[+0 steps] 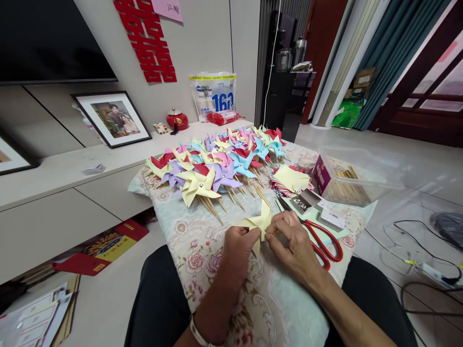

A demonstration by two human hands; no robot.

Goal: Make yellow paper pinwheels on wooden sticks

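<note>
Pale yellow pinwheel paper (259,221) held above the cloth-covered bench (289,313), left of the red-handled scissors (318,225). Left hand (237,246): thumb and fingers pinched on the paper's left side. Right hand (289,238): fingers curled, tips at its right side; whether they grip paper or something small, cannot tell. Step looks like gathering blades to the middle. Advice: keep left thumb firm so no tip springs out; curve blades, don't crease. Stud box (313,196) just beyond the scissors, handy.
</note>
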